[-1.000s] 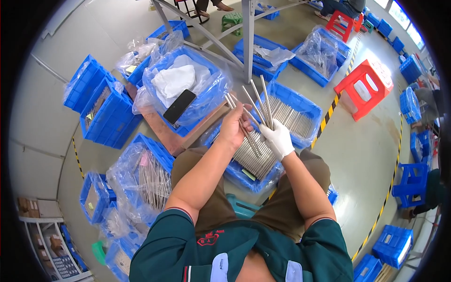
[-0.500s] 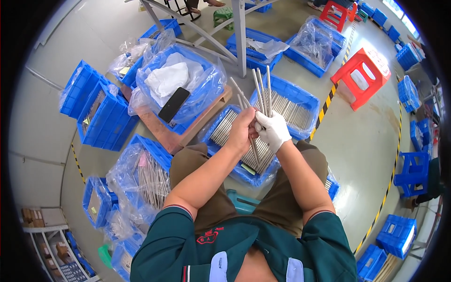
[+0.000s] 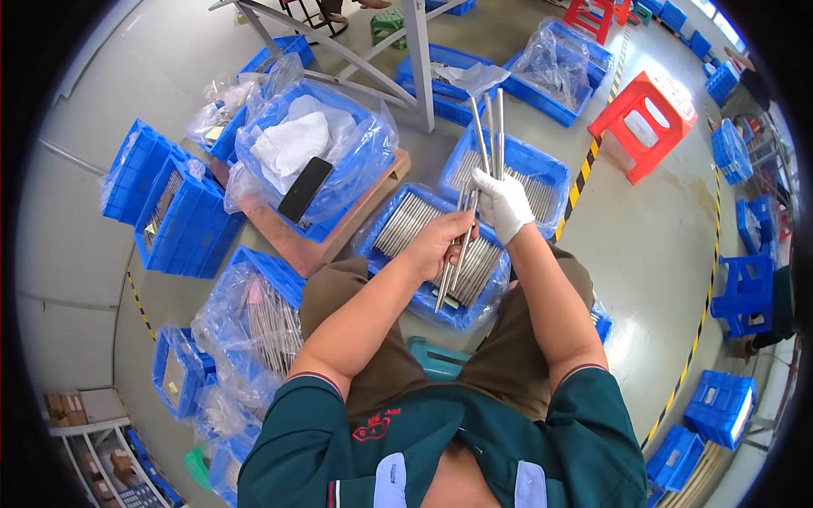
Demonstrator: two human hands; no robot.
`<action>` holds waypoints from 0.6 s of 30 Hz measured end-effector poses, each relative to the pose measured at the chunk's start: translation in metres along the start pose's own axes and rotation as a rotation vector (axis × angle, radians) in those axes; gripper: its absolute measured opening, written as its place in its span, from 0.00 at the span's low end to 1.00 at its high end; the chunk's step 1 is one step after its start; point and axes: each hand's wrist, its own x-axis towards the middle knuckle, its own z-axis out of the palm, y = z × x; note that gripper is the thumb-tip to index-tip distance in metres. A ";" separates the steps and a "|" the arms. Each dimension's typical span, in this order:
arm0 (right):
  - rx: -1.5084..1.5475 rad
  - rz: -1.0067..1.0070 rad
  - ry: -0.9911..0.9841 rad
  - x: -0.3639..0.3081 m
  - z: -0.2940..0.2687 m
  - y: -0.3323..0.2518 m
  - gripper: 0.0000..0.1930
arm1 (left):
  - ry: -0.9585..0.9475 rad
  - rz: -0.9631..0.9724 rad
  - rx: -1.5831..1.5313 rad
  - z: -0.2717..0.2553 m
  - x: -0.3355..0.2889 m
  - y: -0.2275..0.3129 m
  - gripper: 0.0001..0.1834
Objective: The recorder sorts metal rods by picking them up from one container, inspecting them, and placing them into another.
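Note:
My bare left hand (image 3: 442,244) is closed around a few thin metal rods (image 3: 444,289) that slant down toward me. To its right, my right hand (image 3: 506,203), in a white glove, grips several metal rods (image 3: 500,127) that point up and away. Both hands are above a blue plastic-lined bin (image 3: 367,245) between my knees, which holds rows of similar rods (image 3: 408,223). Just beyond it, a second blue bin (image 3: 566,182) also contains rods, partly hidden by my glove and the held rods. My fingers cover the middle of the held rods.
At the left, a plastic-lined bin (image 3: 373,140) with white cloth and a black phone (image 3: 306,189) rests on a wooden pallet (image 3: 269,241). Nearer stands a bin of long rods (image 3: 273,326). A table leg (image 3: 419,68) and red stool (image 3: 645,123) stand ahead.
My hands have moved apart: the gloved right hand went up and right with its rods, while the left moved slightly down. The left hand's rods now tilt the other way.

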 end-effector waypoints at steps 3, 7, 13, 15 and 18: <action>-0.010 -0.078 0.137 0.014 -0.009 0.006 0.08 | -0.097 -0.100 -0.196 0.005 0.003 -0.007 0.16; -0.087 -0.228 0.295 0.026 -0.015 0.006 0.09 | -0.117 -0.132 -0.080 0.006 0.004 -0.004 0.15; 0.323 -0.122 0.208 0.039 -0.066 -0.038 0.16 | -0.278 -0.203 -0.135 0.004 -0.024 0.000 0.14; 0.173 -0.095 0.256 0.023 -0.051 -0.034 0.16 | -0.251 -0.027 -0.126 -0.014 -0.019 0.003 0.15; -0.063 0.017 0.142 0.003 -0.022 -0.006 0.14 | -0.210 0.031 -0.220 -0.018 -0.010 0.011 0.16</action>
